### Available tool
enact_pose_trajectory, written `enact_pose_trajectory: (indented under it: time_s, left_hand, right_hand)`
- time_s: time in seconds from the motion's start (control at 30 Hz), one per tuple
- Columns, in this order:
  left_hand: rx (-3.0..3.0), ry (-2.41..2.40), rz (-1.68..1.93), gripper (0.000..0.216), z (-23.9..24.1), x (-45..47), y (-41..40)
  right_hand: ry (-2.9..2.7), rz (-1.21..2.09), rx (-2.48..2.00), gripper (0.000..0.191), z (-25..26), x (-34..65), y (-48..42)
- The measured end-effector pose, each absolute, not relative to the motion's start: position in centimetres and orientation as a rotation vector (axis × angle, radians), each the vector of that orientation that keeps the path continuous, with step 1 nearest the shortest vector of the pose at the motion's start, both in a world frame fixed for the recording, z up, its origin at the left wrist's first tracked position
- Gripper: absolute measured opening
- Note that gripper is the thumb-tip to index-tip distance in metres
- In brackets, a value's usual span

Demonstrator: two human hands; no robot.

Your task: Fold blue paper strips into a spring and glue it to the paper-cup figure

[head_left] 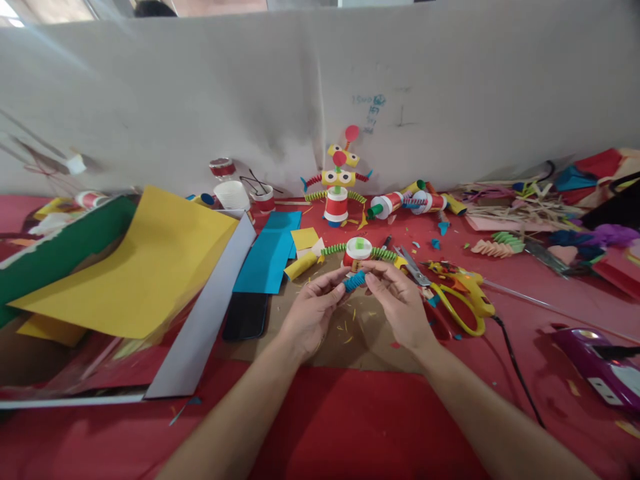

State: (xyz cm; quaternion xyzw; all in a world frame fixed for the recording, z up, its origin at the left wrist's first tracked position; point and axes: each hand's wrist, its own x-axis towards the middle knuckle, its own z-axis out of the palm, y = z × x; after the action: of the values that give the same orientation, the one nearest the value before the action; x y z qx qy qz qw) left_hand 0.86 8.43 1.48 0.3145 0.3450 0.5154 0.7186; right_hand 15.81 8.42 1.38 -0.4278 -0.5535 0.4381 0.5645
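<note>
Between my two hands I hold a small blue folded paper spring (355, 281) above a brown cardboard sheet (370, 340). My left hand (315, 308) pinches its left end. At its right end, the thumb and fingers of my right hand (397, 303) are closed on it. Just behind my fingertips stands a red and white paper cup figure (359, 249) with green folded paper arms, its lower part hidden by my hands. A yellow paper tube (301, 265) lies left of that figure.
Yellow-handled scissors (459, 310) and a yellow glue gun (475, 293) with a cord lie at right, near a purple power socket (597, 367). At left are a phone (246, 316), blue paper (269, 253) and a box with yellow paper (135, 267). Finished figures (337, 205) stand behind.
</note>
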Motion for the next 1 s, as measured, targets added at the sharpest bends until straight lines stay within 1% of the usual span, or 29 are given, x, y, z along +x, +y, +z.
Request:
enact_pose_trajectory:
  time_s: [0.2,0.5,0.8,1.0]
  left_hand:
    - [0.673,0.799,1.134,0.019,1.59,0.96,8.25]
    - [0.704,0.876,1.19,0.012,1.73,1.28,8.19]
    - [0.742,0.875,1.199,0.014,1.43,1.19,8.23]
    - [0.734,0.896,1.242,0.017,1.68,1.31,8.15]
  right_hand:
    - [-1.331,1.005,-1.047,0.015,1.68,15.86,8.24]
    - [-1.369,1.028,-1.055,0.019,1.79,15.89,8.22]
    - [-1.482,0.962,-1.025,0.021,1.84,15.84,8.31]
    - [-1.402,1.071,-1.077,0.024,1.83,15.95,8.4]
